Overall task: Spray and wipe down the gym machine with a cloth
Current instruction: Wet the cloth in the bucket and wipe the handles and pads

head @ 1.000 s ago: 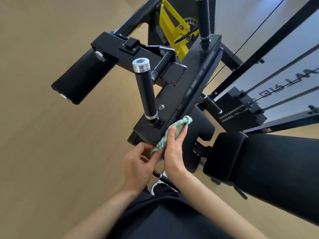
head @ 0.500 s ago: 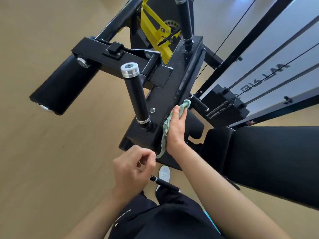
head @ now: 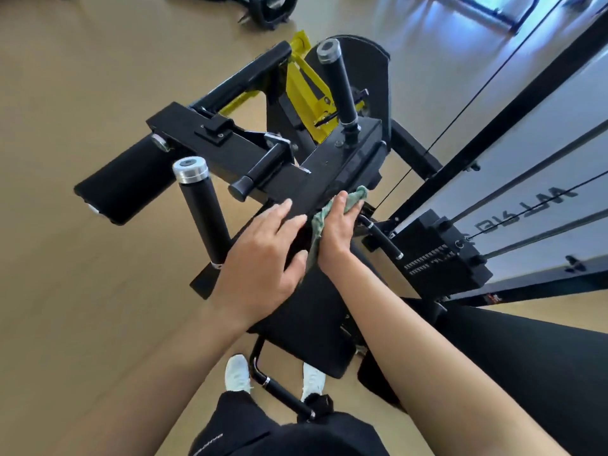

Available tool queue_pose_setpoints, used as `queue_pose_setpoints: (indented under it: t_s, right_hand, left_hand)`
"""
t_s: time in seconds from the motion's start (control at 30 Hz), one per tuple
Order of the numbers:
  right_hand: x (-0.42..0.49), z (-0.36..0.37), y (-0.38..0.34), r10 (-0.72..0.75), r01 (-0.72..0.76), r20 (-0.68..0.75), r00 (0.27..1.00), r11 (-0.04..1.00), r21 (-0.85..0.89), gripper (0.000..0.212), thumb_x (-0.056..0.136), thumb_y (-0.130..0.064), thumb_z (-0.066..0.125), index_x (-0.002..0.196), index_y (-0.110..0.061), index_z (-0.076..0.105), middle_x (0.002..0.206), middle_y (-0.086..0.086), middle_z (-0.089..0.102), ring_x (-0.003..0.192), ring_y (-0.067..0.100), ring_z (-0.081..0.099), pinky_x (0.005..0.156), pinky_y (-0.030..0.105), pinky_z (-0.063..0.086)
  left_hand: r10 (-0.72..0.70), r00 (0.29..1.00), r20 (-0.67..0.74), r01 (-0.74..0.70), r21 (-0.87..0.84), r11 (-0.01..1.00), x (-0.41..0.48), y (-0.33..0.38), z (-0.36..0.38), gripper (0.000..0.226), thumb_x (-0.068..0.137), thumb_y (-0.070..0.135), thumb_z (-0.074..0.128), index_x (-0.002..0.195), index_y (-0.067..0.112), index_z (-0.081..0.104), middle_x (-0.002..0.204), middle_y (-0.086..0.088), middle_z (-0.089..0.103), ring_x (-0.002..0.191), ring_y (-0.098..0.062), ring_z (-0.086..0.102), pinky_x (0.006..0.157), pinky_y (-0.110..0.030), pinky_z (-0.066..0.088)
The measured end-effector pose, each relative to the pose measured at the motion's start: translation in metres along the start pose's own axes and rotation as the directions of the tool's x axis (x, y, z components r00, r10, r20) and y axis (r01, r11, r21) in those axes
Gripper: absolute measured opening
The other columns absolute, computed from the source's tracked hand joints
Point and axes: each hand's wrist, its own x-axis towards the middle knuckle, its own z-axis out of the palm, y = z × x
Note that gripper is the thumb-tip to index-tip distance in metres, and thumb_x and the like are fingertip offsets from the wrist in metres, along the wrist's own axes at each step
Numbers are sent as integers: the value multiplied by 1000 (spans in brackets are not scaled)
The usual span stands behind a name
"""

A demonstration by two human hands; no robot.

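Note:
The black gym machine (head: 332, 166) fills the middle of the head view, with two upright black handles (head: 202, 205) and a yellow bracket behind. My right hand (head: 337, 230) presses a pale green cloth (head: 357, 194) flat against the right edge of the machine's black plate. My left hand (head: 263, 255) lies spread on the same plate just left of the cloth, fingers apart, holding nothing. No spray bottle is in view.
A black weight stack (head: 441, 255) with cables and a white guard panel stands at right. A padded roller (head: 128, 185) juts out left. A black seat pad (head: 526, 353) is lower right. My white shoes (head: 237, 373) stand on tan floor beneath.
My right hand has slid the cloth farther up the plate's edge. My left hand, curled below the plate before, now rests open on it. The view has pulled back and tilted up.

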Motion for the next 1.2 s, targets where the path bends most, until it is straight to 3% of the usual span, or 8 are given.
queue_pose_setpoints:
  t_s: [0.1,0.23,0.37,0.6,0.77,0.9,1.13,1.2]
  right_hand:
    - [26,-5,-15,-10,10,28,1000,1000,6,68,105,-58,35,161,-45,1,152,7,46,133,30,49,110,40,38]
    - [64,-9,-40,-16,15,30,999,1000,14,68,105,-59,36,162,-44,1,150,6,50,130,32,53,109,41,41]
    - [102,-13,-68,-46,46,27,999,999,26,66,104,-60,36,161,-45,8,153,3,50,132,31,53,115,48,40]
    - [142,-19,-96,-10,-1,47,999,976,218,52,104,-60,37,140,-27,57,107,-4,67,103,20,65,90,34,51]
    - [103,-15,-61,-72,57,82,994,985,164,68,87,-85,35,149,-64,17,129,2,57,110,28,59,101,49,45]
    - [47,-15,-29,-70,44,164,984,986,160,67,104,-61,35,158,-52,-2,157,-3,42,126,18,51,111,39,37]
    - [-62,-20,49,0,-29,395,919,997,69,84,84,-80,52,137,-79,-13,160,-8,35,139,21,49,114,49,43]
    - [-91,-22,68,50,-86,469,882,995,56,86,92,-70,52,140,-74,-19,157,-7,41,135,18,53,110,46,48]
  left_hand:
    - [-155,978,140,144,88,986,32,-2,14,64,104,38,50,160,14,31,169,-9,21,158,-23,13,126,-37,18]
    - [-172,984,32,164,178,970,48,-10,23,58,101,50,40,151,19,46,156,1,43,146,-20,34,105,-42,52]
    - [-167,986,-15,166,240,956,49,-9,27,52,102,49,46,145,22,53,150,6,49,140,-18,40,94,-38,56]
    - [-172,985,-32,174,252,952,49,-9,28,48,102,49,49,143,23,56,148,7,52,138,-16,44,94,-40,57]
    - [-187,981,-47,193,247,950,50,-8,28,47,102,48,51,142,24,57,148,7,53,138,-14,43,98,-38,54]
    - [-204,978,-48,210,228,951,51,-7,27,45,103,48,51,141,26,57,148,8,52,138,-14,42,98,-40,53]
    - [-203,978,-55,210,212,954,50,-9,28,45,103,48,51,142,26,58,148,8,54,139,-14,42,102,-40,51]
    - [-209,976,-60,216,197,956,50,-9,28,46,103,49,49,141,26,59,147,7,55,139,-14,43,105,-40,49]
